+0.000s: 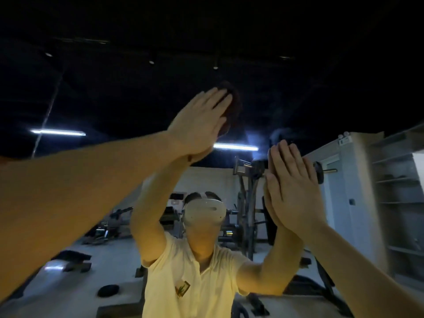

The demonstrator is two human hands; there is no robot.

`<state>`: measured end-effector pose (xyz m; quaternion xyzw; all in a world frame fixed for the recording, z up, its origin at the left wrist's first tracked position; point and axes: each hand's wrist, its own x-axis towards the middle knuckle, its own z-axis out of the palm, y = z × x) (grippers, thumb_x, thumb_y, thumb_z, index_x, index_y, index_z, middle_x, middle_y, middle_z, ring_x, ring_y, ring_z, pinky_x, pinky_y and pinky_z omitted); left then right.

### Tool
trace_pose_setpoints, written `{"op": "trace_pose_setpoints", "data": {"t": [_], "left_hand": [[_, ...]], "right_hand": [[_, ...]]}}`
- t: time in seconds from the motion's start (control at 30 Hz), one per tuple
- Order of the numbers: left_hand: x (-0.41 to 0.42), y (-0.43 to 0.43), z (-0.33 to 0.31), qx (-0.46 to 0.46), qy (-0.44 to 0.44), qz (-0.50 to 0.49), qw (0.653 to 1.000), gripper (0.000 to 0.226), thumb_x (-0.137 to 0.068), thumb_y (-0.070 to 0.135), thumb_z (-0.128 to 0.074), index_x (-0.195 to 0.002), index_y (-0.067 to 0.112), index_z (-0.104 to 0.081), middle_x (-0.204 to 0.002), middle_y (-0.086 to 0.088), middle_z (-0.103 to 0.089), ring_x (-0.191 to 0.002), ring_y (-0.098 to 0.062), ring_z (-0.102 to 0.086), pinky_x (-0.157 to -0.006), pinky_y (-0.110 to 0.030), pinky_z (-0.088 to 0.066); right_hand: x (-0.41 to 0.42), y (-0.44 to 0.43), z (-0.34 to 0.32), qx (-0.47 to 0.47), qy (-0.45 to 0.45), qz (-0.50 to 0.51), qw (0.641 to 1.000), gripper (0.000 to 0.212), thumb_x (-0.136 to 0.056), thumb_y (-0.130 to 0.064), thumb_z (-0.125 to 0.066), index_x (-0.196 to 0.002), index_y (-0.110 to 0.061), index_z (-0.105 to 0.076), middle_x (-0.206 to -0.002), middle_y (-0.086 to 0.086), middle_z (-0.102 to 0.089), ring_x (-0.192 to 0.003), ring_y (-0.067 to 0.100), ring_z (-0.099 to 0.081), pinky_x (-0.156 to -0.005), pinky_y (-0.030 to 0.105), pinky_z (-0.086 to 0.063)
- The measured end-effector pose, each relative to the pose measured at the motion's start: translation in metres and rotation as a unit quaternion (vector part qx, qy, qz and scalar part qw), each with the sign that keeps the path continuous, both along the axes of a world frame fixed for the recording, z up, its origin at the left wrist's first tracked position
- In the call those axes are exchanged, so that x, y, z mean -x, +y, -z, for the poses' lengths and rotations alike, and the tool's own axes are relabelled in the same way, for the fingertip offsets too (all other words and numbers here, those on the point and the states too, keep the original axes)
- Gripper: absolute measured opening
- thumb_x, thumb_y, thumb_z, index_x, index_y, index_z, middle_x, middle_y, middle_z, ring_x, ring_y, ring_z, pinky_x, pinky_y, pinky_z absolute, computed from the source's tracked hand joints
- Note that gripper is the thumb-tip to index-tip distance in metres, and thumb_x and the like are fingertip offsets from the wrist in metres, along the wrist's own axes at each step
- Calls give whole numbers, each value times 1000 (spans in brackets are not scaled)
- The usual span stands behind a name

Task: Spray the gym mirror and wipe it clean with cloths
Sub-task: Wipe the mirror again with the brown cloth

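Head view is showing the mirror [344, 83] from very close, so the glass is filling almost the whole picture and the person's own reflection [195, 267] is standing in the middle of it. The left hand [197, 125] is reaching high up, with its fingers straight and together, and it is pressing a dark cloth [232, 104] flat against the glass. I think the hand is lying flat like this so that the pressure is spreading over the whole cloth and the wiping is leaving no streaks. The cloth is sitting between the palm and the mirror; only its upper right edge is coming out past the fingertips, and the rest is hidden under the hand.

The right hand [296, 187] is lower and to the right, well apart from the cloth. It is also open and flat, its fingers straight, touching the glass where it is meeting its own reflection. It seems to be steadying the body during the high reach. Whether a second cloth is lying under it, I cannot tell. No spray bottle is showing, so the work is probably in the wiping step now. Gym machines [247, 203] are appearing only as a reflection behind the person.
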<state>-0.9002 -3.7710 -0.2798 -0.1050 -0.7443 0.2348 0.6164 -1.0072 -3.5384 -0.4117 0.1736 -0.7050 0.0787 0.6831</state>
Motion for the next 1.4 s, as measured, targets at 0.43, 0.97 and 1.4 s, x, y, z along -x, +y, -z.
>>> {"op": "trace_pose_setpoints", "data": {"t": [0.43, 0.97, 1.4], "left_hand": [[-17, -75, 81, 64, -29, -38, 997, 64, -106, 44, -26, -160, 20, -4, -171, -6, -3, -159, -21, -1, -129, -44, -3], [19, 37, 113, -137, 14, 36, 990, 66, -110, 42, -22, -165, 9, -2, -173, -19, -4, -161, -37, 2, -130, -56, -9], [-26, -62, 42, -73, 13, -82, 994, 66, -109, 48, -24, -165, 15, -15, -172, -13, -19, -160, -29, -15, -131, -46, -13]], "right_hand": [[-9, -4, 2, 7, -11, 0, 1000, 61, -109, -42, -10, -165, -17, -15, -173, 4, -7, -160, 17, 2, -127, 53, -13], [-34, -18, 2, 39, -118, -7, 992, 76, -99, -57, -3, -165, -20, -2, -172, 4, 4, -159, 23, 7, -129, 48, -1], [-47, 1, 7, -37, -156, 2, 987, 79, -86, -57, 9, -157, -24, 24, -166, 0, 30, -152, 18, 32, -119, 35, 24]]}}
